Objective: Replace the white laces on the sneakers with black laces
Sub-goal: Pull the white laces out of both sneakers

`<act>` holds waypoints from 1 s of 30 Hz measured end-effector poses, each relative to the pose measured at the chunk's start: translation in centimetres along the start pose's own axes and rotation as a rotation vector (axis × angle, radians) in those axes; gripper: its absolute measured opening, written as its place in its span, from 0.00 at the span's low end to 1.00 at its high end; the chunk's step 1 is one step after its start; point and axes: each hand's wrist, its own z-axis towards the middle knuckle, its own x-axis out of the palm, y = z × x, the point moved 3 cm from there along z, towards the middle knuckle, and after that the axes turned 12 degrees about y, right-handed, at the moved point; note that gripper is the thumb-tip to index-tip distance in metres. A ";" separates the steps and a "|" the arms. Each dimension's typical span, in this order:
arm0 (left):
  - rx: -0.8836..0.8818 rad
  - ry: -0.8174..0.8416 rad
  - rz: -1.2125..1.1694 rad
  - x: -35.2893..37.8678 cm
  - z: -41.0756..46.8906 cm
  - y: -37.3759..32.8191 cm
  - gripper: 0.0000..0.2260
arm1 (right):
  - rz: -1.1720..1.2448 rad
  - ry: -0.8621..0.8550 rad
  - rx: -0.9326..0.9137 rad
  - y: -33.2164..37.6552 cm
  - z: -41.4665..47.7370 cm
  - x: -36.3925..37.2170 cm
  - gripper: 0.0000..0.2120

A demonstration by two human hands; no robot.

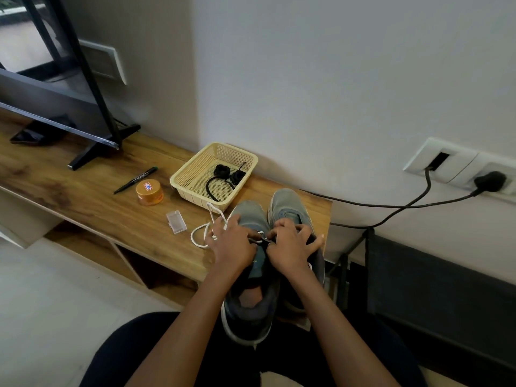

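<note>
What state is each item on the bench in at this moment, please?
Left sneaker, upright, lacing partly undone.
Right sneaker, upright beside it.
White lace, mostly pulled out, looped left of that sneaker.
Black laces, coiled in the basket.
Orange jar, lid on.
Pen, lying flat.
Clear box, seems closed.
Plug, in its socket.
Left hand, at the lacing, grip unclear.
Right hand, likewise.

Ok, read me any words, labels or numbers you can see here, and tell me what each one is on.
Sticker on the orange jar lid: too blurred to read.
Small pale print on the sneaker tongue: too small to read.
No other text shows.
</note>
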 end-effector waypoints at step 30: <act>-0.052 -0.117 -0.005 -2.8 0.2 4.1 0.12 | -0.328 0.086 -0.348 3.3 2.5 -1.0 0.08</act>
